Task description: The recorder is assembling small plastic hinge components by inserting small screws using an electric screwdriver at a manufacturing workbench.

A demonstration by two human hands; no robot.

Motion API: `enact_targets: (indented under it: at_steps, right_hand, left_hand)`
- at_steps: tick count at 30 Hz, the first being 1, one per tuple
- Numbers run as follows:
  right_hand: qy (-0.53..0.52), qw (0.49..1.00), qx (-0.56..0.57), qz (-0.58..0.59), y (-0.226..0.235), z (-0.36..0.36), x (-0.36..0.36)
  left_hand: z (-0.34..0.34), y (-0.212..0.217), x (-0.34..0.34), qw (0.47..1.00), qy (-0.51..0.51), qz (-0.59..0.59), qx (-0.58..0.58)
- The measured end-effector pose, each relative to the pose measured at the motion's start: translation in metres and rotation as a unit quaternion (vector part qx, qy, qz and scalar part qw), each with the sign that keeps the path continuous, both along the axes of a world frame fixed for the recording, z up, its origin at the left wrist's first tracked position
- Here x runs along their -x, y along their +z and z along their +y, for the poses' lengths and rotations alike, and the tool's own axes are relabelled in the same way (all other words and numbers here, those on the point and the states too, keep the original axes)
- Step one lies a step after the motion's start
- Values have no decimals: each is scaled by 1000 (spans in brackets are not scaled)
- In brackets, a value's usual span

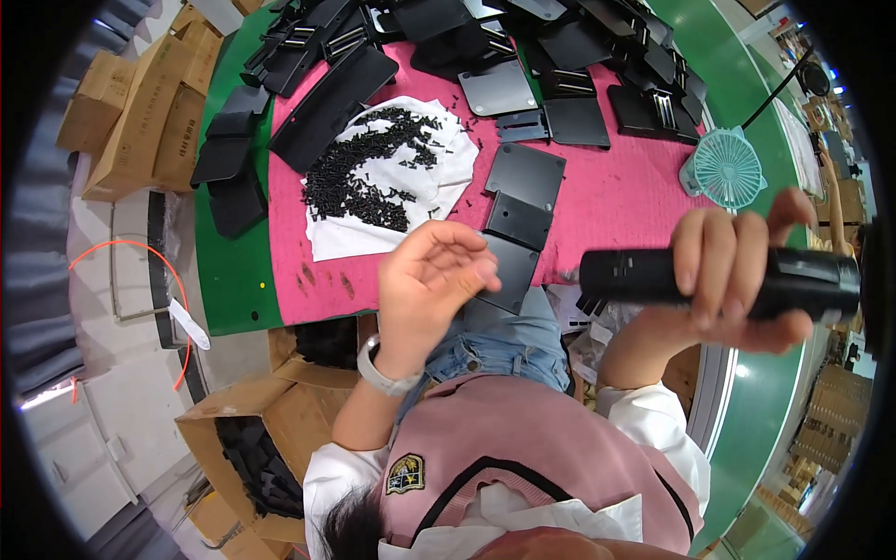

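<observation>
In my right hand (733, 275) is a black, cylindrical power screwdriver (635, 274), held level with its tip pointing left. My left hand (434, 280) is curled beside the near end of a black hinged plate assembly (525, 177), thumb close to the bent fingers. Whatever those fingers hold, if anything, is too small to make out. The plate assembly lies in line with my lap, its near panel reaching past the table edge. To its left, a white cloth (453, 177) carries a heap of small black screws (350, 182).
Stacked black plate assemblies (448, 23) crowd the far side of the pink mat (616, 201). A mint-green fan (726, 168) stands at the right. More black panels (229, 177) lie along the left edge. Cardboard boxes (140, 112) stand left; an open carton (201, 429) holds black parts below.
</observation>
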State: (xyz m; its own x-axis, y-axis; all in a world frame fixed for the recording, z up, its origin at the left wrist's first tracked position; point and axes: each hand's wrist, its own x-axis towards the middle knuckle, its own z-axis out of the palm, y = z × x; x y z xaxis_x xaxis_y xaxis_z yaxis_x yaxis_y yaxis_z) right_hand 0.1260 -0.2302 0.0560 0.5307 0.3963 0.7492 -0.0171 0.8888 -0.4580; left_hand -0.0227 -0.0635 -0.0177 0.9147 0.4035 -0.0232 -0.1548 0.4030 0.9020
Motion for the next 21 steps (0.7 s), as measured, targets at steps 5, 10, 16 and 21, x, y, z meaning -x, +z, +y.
enact_targets:
  at_steps: [5, 10, 16, 21]
  right_hand:
    - [50, 998, 18, -27, -2, -1, 10]
    - [64, 997, 28, -15, -17, 6, 11]
    - [57, 997, 50, -4, -13, 0, 15]
    - [67, 996, 54, -34, -13, 0, 2]
  left_hand:
    - [-14, -4, 12, 988, -119, -12, 100]
    - [-11, -8, 15, 993, -108, -4, 56]
    - [-10, -11, 14, 984, -162, -7, 77]
    - [-12, -1, 3, 981, -12, 21, -191]
